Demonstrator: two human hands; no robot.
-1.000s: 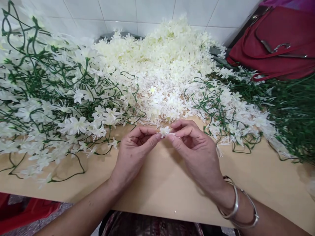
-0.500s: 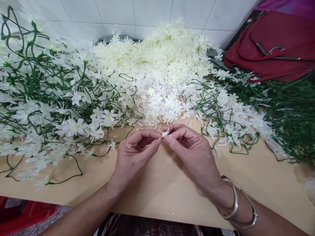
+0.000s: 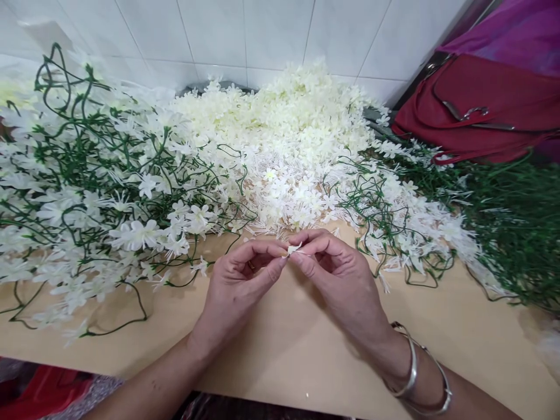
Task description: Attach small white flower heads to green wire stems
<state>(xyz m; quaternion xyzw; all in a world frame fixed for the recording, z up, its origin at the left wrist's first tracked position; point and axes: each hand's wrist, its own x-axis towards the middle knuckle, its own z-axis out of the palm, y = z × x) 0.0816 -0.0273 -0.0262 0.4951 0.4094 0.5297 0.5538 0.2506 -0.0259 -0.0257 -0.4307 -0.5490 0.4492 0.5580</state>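
Observation:
Between my fingertips is a small white artificial flower, its petals poking up and thin white strands showing at its right side. My left hand pinches it from the left with thumb and forefinger. From the right, my right hand grips it the same way, two bangles on that wrist. The part of the flower inside the fingers is hidden. Just beyond the hands lie loose white flower heads and stamens. A heap of white flowers on green stems spreads at the left.
Cream blossoms pile up against the white tiled wall. More green stems with white strands lie right of centre. A dark green bundle and a red handbag are at the right. The tabletop is light wood-coloured.
The view has tilted up slightly, so the scene sits lower. Both hands stay together with the flower pinched between them; its petals look a little turned.

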